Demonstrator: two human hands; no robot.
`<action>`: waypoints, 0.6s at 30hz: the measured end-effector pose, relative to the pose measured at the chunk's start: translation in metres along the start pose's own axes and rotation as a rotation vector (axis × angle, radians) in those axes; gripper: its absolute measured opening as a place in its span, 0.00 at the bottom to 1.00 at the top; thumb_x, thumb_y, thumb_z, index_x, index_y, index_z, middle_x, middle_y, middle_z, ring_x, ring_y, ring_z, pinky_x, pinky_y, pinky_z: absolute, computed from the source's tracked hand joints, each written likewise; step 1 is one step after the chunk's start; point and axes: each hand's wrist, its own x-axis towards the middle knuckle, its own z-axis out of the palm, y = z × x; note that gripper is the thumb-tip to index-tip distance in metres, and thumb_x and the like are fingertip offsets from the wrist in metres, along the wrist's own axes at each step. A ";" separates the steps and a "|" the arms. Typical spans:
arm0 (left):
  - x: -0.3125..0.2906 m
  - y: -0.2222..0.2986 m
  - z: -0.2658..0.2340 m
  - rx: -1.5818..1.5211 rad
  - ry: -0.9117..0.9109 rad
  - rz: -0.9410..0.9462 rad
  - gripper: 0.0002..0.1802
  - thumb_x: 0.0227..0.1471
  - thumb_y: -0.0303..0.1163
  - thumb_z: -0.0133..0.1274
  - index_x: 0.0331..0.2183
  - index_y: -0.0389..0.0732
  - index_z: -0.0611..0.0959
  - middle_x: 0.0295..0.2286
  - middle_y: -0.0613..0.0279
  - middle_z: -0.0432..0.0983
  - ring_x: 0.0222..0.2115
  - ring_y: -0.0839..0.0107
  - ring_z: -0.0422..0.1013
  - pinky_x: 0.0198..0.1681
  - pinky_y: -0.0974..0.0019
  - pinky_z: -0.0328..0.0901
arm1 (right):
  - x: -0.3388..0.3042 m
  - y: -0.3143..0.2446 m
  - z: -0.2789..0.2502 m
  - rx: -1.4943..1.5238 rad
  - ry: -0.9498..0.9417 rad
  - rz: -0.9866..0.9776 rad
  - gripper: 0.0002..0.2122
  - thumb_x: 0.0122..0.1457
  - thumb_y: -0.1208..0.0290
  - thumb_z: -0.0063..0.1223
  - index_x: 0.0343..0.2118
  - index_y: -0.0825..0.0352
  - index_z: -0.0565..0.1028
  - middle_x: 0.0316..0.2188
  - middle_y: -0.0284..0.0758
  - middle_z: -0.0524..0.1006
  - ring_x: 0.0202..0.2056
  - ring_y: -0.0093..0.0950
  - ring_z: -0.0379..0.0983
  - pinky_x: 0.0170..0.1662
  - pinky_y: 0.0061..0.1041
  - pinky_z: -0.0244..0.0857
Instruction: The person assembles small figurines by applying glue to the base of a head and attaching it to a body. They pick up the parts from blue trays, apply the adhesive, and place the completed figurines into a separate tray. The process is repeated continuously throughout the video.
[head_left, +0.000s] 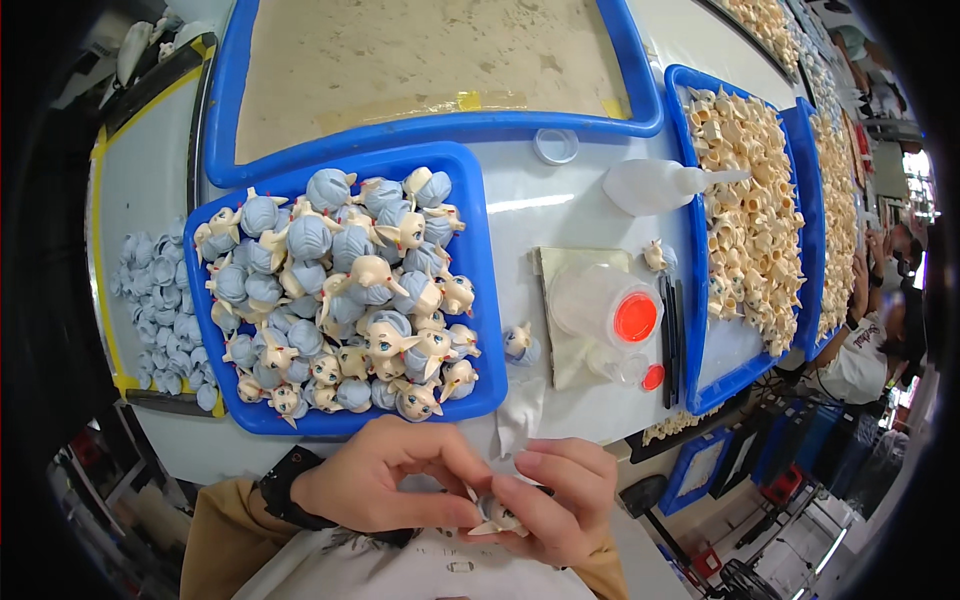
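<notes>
"How many in hand?"
"One doll head [497, 517], gripped between the fingers of the left hand [390, 475] and right hand [570, 500], near the heaped blue tray [490, 350]."
"Around it?"
"On the worktop [530, 230], two loose heads [518, 345], one squeeze bottle [645, 188], two red-topped pots [634, 317]. The right fingers partly hide the doll head."

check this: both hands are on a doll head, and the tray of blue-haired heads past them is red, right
The colour is wrong: the head view shows the tray of blue-haired heads is blue, not red. The left hand and right hand are on a doll head.
</notes>
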 end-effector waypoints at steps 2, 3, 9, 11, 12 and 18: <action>-0.001 0.003 -0.002 0.133 -0.022 -0.035 0.12 0.47 0.24 0.54 0.36 0.32 0.75 0.30 0.59 0.75 0.31 0.76 0.71 0.35 0.73 0.66 | 0.001 0.000 -0.001 -0.006 -0.006 0.003 0.21 0.40 0.52 0.61 0.29 0.65 0.74 0.28 0.34 0.71 0.27 0.30 0.66 0.26 0.24 0.59; 0.000 0.005 -0.002 0.171 -0.038 -0.047 0.12 0.46 0.26 0.55 0.35 0.32 0.75 0.31 0.58 0.75 0.31 0.75 0.72 0.34 0.73 0.66 | 0.001 -0.001 -0.002 -0.010 -0.009 0.006 0.20 0.40 0.52 0.61 0.28 0.65 0.74 0.28 0.34 0.72 0.27 0.30 0.66 0.25 0.24 0.59; 0.005 0.006 0.003 0.160 -0.088 -0.049 0.20 0.43 0.37 0.59 0.36 0.33 0.76 0.30 0.60 0.75 0.27 0.75 0.71 0.31 0.74 0.66 | -0.011 -0.006 -0.010 0.012 -0.001 0.014 0.16 0.44 0.53 0.57 0.26 0.64 0.76 0.26 0.30 0.73 0.27 0.27 0.65 0.25 0.23 0.56; 0.004 0.005 0.002 0.152 -0.081 -0.094 0.21 0.42 0.38 0.61 0.36 0.34 0.76 0.28 0.62 0.74 0.26 0.77 0.70 0.30 0.75 0.65 | -0.010 -0.006 -0.011 0.008 -0.018 0.010 0.15 0.45 0.54 0.57 0.27 0.63 0.76 0.26 0.29 0.73 0.27 0.27 0.65 0.26 0.23 0.56; 0.004 0.004 0.001 0.148 -0.079 -0.117 0.22 0.41 0.38 0.61 0.35 0.34 0.76 0.28 0.63 0.74 0.25 0.78 0.69 0.29 0.75 0.65 | -0.008 -0.007 -0.011 0.004 -0.036 0.008 0.15 0.45 0.55 0.56 0.27 0.63 0.76 0.27 0.29 0.73 0.28 0.27 0.65 0.27 0.24 0.57; 0.005 0.008 0.005 0.397 -0.115 -0.158 0.18 0.41 0.37 0.61 0.32 0.36 0.74 0.24 0.66 0.71 0.23 0.83 0.67 0.24 0.78 0.62 | -0.011 -0.001 0.001 -0.021 -0.042 -0.055 0.13 0.44 0.59 0.59 0.30 0.60 0.76 0.33 0.31 0.72 0.33 0.29 0.65 0.32 0.28 0.62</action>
